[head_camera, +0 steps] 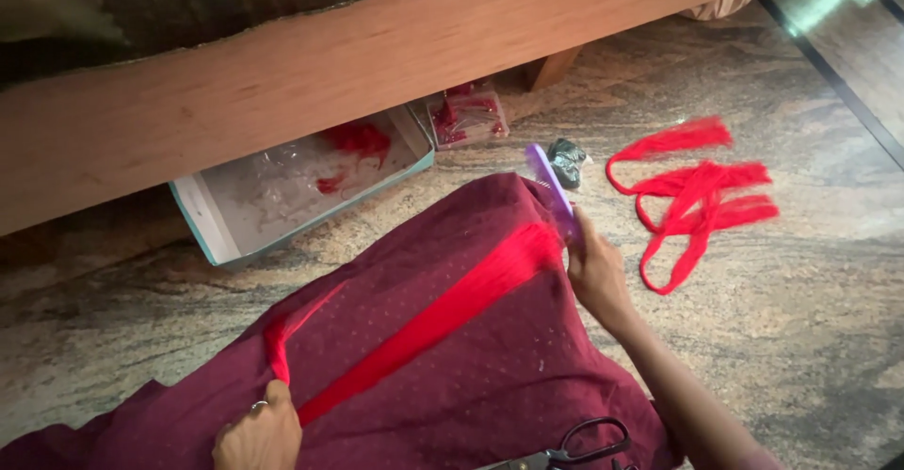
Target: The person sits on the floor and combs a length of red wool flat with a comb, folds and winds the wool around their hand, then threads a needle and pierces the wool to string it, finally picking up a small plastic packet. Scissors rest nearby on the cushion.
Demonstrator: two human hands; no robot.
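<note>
A bundle of bright red threads (443,310) lies stretched across a maroon dotted cloth (471,376) draped over my lap. My left hand (259,437), a ring on one finger, pinches the bundle's lower left end. My right hand (595,272) holds a purple comb (551,192) at the bundle's upper right end, its teeth in the threads. Black-handled scissors (574,451) rest on the cloth near the bottom edge.
Looped red thread skeins (697,192) lie on the stone floor to the right. A light blue box (282,197) with clear wrap and red thread scraps, a clear packet (466,117) and a small dark bundle (567,161) sit by a long wooden beam (330,65).
</note>
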